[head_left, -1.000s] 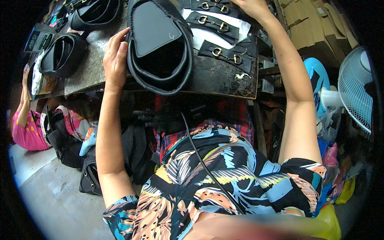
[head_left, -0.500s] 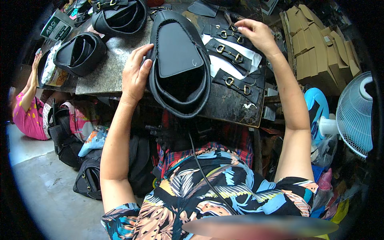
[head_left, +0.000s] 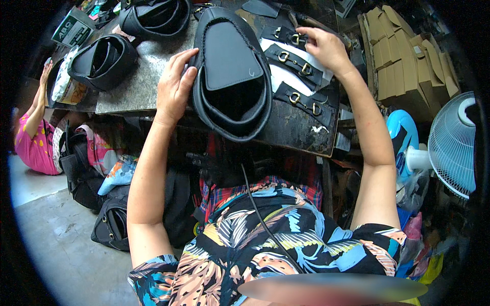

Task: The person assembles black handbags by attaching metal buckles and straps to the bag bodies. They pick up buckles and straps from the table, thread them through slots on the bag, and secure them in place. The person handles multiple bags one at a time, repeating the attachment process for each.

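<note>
A black leather bag piece point(head_left: 229, 56), with a smooth flat panel and a hollow lower end, lies at the table's near edge. My left hand point(head_left: 174, 84) rests along its left side, fingers stretched out and thumb apart. To the right, three black leather straps with gold-coloured metal bits lie in a column. My right hand point(head_left: 326, 48) has its fingers closed on the right end of the far strap point(head_left: 287, 35). Below it are the middle strap point(head_left: 291, 61), on white paper point(head_left: 278, 79), and the near strap point(head_left: 306, 104). The fingertips' underside is hidden.
Two more black bag pieces, one upper point(head_left: 155, 20) and one lower point(head_left: 102, 64), sit on the table's left. Brown cardboard point(head_left: 408, 61) is stacked at right, above a blue fan point(head_left: 454, 145). Another person's arm point(head_left: 40, 97) shows at far left. Bags stand on the floor.
The far strap has shifted left and a little farther away, with my right fingers closing on its end. My left hand stays against the bag piece.
</note>
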### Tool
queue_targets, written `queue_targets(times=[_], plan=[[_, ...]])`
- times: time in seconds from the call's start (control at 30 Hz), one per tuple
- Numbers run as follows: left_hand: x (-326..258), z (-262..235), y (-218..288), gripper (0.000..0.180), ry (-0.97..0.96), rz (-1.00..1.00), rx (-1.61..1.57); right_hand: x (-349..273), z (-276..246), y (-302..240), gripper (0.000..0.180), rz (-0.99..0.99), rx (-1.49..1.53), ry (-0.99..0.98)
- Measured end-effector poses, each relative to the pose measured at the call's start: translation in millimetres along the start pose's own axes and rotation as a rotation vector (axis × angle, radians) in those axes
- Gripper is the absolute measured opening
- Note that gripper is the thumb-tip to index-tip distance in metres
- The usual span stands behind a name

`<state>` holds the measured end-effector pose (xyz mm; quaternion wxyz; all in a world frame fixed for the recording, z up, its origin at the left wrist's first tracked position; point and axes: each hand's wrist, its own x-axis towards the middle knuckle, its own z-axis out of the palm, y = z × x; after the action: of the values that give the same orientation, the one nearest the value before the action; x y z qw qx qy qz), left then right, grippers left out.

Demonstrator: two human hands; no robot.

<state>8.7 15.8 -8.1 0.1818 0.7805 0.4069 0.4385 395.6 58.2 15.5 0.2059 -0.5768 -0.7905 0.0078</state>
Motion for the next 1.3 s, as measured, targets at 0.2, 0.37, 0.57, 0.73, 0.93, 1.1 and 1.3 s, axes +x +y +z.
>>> queue_targets(times=[0.2, 0.37, 0.57, 0.73, 0.93, 1.1, 1.3], plan=[[-1.4, 3.3, -6.7, 0.049, 0.003, 0.017, 0.014, -16.4, -36.6, 0.7, 0.055, 0.244, 0.927, 0.099], [-1.9, 4.6, -6.8, 0.057, 0.002, -0.014, 0.020, -80.5, -45.5, -32.1, 0.034, 0.208, 1.042, -0.127], [-1.5, 5.7, -5.1, 0.049, 0.014, 0.008, -0.009, -140.4, -51.9, -71.7, 0.042, 0.496, 1.247, -0.135], [-0.4, 6.1, -5.7, 0.047, 0.008, 0.017, -0.052, -148.7, -73.0, -57.9, 0.036, 0.359, 0.864, -0.334], [-1.4, 7.1, -6.8, 0.049, 0.019, 0.006, -0.031, -129.5, -62.2, -31.0, 0.030, 0.126, 0.304, -0.008], [-0.7, 6.8, -10.5, 0.050, 0.011, -0.014, -0.034, -125.0, -44.3, -32.5, 0.042, -0.221, 0.135, -0.044], [-0.4, 6.5, -12.5, 0.049, 0.003, -0.014, -0.026, -125.2, -37.3, -30.3, 0.046, -0.208, 0.102, -0.031]])
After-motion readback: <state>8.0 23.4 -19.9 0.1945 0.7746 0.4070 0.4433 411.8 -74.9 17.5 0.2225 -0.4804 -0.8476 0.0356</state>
